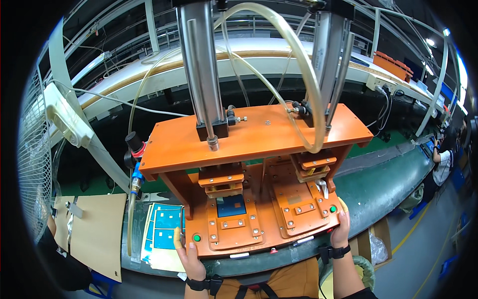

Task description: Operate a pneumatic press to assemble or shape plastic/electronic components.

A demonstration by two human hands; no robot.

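Orange press (249, 137) on green bench (381, 177) — left hand (193, 264), right hand (340, 233) unclenched at front corners; white table (172, 74) behind.

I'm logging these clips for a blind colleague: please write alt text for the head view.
A person's left hand and right hand are at the front corners of an orange two-station press on a green bench. A dark blue piece lies in its left station; blue sheets lie beside the press.
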